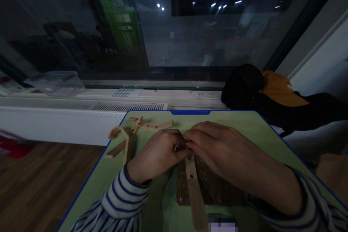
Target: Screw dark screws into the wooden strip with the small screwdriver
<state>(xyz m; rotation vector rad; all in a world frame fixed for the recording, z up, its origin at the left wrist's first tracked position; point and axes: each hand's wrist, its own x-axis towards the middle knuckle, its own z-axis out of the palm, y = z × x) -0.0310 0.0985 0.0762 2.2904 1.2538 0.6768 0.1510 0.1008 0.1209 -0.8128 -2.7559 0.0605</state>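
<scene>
A flat wooden strip (194,192) with screw holes lies lengthwise over a dark brown block (182,190) on the table. At its far end, the fingers of my left hand (157,152) are pinched together. My right hand (225,148) reaches in from the other side, its fingertips closed and meeting the left ones. Something small and dark shows between the fingers, too hidden to name. The hands cover the strip's far end and part of the block.
Left on the green, blue-edged table (231,117) lie a curved wooden hook (125,139) and a drilled wooden piece (154,125). Behind are a radiator (62,123), a clear plastic box (58,81) and a window. An orange cap (282,87) rests on black items at right.
</scene>
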